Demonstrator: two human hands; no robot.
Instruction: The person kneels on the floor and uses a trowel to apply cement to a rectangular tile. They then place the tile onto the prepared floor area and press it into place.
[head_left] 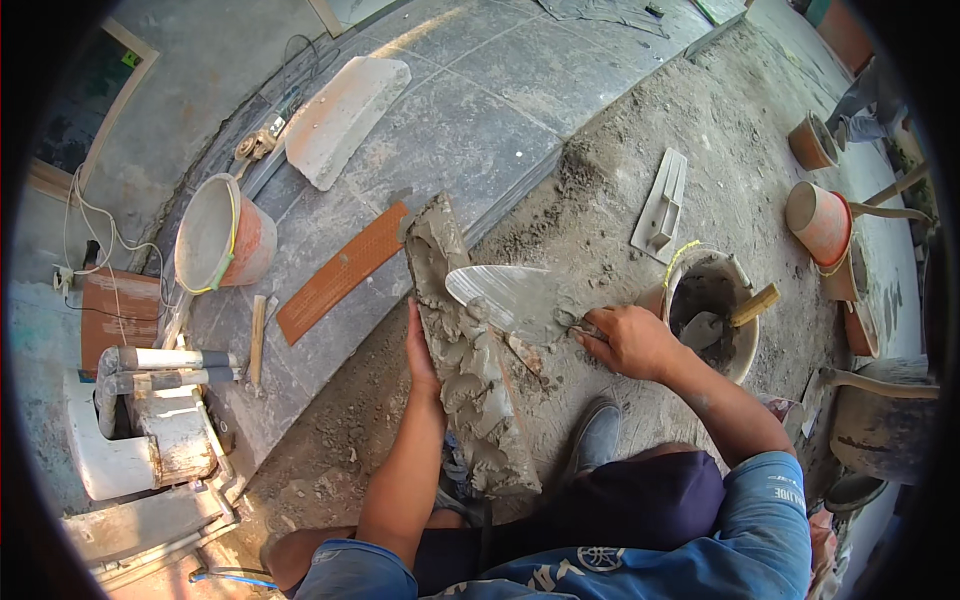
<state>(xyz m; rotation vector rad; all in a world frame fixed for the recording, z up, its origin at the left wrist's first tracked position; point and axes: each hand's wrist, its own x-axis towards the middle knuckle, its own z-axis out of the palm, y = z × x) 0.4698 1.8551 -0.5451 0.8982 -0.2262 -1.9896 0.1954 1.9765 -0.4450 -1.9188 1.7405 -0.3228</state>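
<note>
A long narrow tile (462, 350), thickly spread with lumpy wet grey mortar, slants in front of me. My left hand (422, 352) supports it from its left edge, with the fingers partly hidden behind it. My right hand (630, 342) is closed around the handle of a trowel (505, 295), whose smeared blade points left and rests at the mortar on the tile's upper part. Just right of that hand stands a mortar bucket (742, 352), holding grey mortar and a tool with a wooden handle (755, 305).
A brown ribbed tile (340, 272) lies on the grey tiled ledge (480, 125), near a pale slab (350, 115) and a bucket (228, 235). A metal float (660, 205) lies on the dusty ground. More buckets (820, 220) stand at right; pipes (170, 370) lie at left.
</note>
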